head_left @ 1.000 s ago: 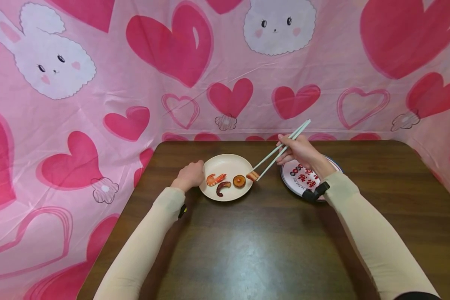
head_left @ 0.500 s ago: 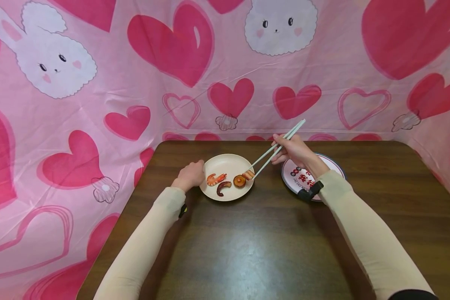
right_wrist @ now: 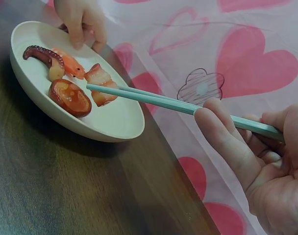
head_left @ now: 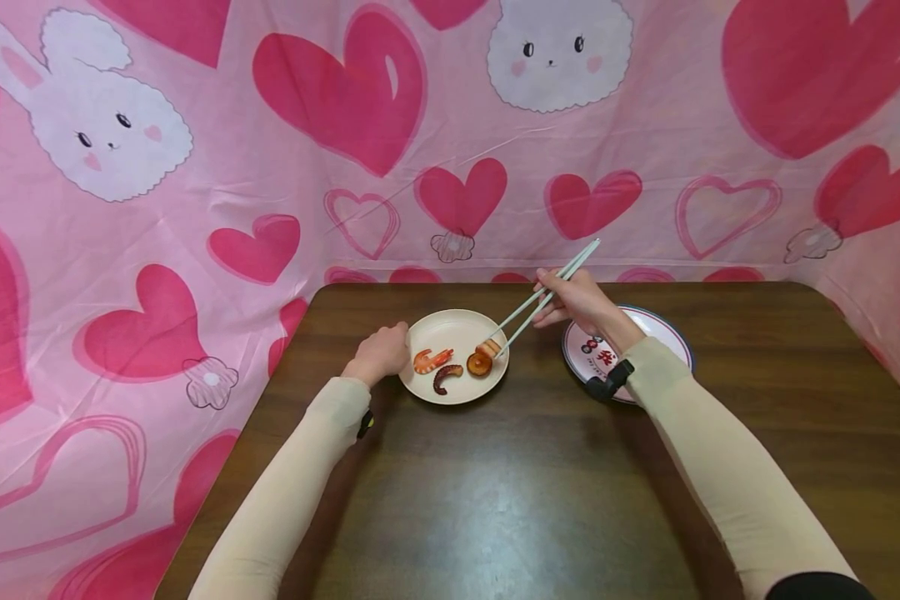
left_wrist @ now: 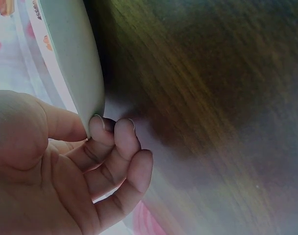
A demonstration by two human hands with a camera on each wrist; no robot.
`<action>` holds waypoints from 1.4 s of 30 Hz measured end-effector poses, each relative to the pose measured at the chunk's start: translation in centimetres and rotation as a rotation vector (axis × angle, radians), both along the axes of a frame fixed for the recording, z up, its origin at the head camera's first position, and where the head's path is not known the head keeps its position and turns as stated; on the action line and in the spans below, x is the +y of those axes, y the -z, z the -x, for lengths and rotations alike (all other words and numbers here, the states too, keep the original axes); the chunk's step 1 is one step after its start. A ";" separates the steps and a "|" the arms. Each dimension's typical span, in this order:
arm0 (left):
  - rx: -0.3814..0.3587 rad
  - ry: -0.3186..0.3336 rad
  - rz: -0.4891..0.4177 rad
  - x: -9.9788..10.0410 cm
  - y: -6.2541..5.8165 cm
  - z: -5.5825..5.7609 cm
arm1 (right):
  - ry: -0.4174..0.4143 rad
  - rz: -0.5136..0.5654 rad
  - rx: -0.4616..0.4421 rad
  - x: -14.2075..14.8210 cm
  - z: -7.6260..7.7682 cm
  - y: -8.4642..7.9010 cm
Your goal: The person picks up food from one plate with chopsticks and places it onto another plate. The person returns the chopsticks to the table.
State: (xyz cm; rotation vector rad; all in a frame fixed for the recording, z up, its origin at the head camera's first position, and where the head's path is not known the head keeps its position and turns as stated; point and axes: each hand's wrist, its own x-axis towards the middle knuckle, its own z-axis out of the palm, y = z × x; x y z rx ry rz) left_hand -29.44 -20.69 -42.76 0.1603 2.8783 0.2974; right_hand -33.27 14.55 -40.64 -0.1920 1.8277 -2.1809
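My left hand [head_left: 381,353] pinches the rim of a cream plate [head_left: 450,327] between thumb and fingers; the left wrist view shows the plate's edge [left_wrist: 75,54] in that grip. My right hand [head_left: 579,302] holds a pair of pale green chopsticks [head_left: 543,293]. Between their tips is a striped piece of pork belly [head_left: 488,348], over the plate's right side. It overlaps the back of a round brown mushroom cap [head_left: 479,364]. Left of these on the plate lie an orange shrimp [head_left: 432,361] and a dark curled octopus tentacle [head_left: 446,379].
Under my right wrist sits a white plate [head_left: 663,329] with a blue rim and red characters, partly hidden by the arm. Both plates stand toward the back of a dark wooden table [head_left: 450,492]. A pink heart-print cloth [head_left: 450,125] hangs behind it.
My right hand has moved left with the chopsticks, carrying the pork belly from the plate's right rim inward to the mushroom. The left hand has stayed on the rim.
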 end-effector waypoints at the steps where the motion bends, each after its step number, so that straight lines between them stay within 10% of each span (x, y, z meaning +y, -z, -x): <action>1: 0.001 0.000 0.003 0.0 0.1 0.0 | 0.002 0.001 0.004 -0.1 0.0 0.0; 42: -0.001 -0.003 -0.011 -0.3 0.6 0.4 | 0.156 0.013 0.024 -3.3 0.5 1.3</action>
